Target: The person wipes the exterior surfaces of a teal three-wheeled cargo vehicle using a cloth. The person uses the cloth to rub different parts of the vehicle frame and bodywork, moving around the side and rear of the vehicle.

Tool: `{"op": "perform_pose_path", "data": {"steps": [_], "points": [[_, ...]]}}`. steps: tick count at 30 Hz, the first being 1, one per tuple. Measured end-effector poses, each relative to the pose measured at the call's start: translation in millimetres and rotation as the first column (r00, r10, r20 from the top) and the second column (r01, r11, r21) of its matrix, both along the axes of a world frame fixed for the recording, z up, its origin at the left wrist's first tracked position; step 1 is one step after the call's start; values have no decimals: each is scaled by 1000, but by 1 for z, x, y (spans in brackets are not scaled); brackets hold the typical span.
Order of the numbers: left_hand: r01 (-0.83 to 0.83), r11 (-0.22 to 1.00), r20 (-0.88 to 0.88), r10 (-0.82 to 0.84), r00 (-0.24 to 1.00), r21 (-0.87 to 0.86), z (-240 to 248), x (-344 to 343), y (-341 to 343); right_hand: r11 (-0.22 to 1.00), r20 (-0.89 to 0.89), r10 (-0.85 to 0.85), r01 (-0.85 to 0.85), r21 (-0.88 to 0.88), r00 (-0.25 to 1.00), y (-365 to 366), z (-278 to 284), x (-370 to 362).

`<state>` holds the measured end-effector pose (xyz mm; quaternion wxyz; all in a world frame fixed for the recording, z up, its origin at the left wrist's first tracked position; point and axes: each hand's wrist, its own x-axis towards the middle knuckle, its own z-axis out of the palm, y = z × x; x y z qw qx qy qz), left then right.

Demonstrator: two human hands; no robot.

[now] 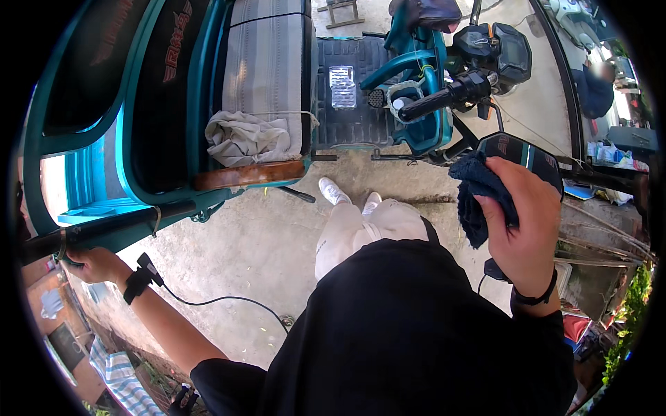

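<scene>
My right hand (524,225) grips a dark blue cloth (482,201), bunched between thumb and fingers. The fingertips and the cloth lie against the near edge of a rear-view mirror (520,156), covering part of it. Far to the left, my left hand (94,265) is closed at the lower edge of a black bar (104,225) along the side of a teal tricycle; its fingertips are partly hidden. Between my hands stand the tricycle's striped bench seat (267,66) and its handlebar grip (437,100). A crumpled beige cloth (250,136) lies on the seat end.
A wooden armrest (250,175) and a black lever (297,194) jut toward me. The ribbed footwell (354,87) lies between seat and steering column. A black cable (222,300) hangs from my left wrist. Another person (593,90) is at the far right. Plants (628,312) line the right edge.
</scene>
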<state>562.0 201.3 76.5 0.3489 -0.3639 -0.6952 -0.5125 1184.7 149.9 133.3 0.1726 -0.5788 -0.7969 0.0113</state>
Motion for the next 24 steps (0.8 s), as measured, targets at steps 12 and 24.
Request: {"op": "perform_pose_path", "data": {"steps": [12,24], "points": [[-46,998,-41,44,998,-42,-2,-3,-14,927,-125,-183,129,-353,975,149,107,31],[-35,999,-21,35,999,-15,-6,0,-10,825,583,288,112,-554,760,254,-78,2]]}}
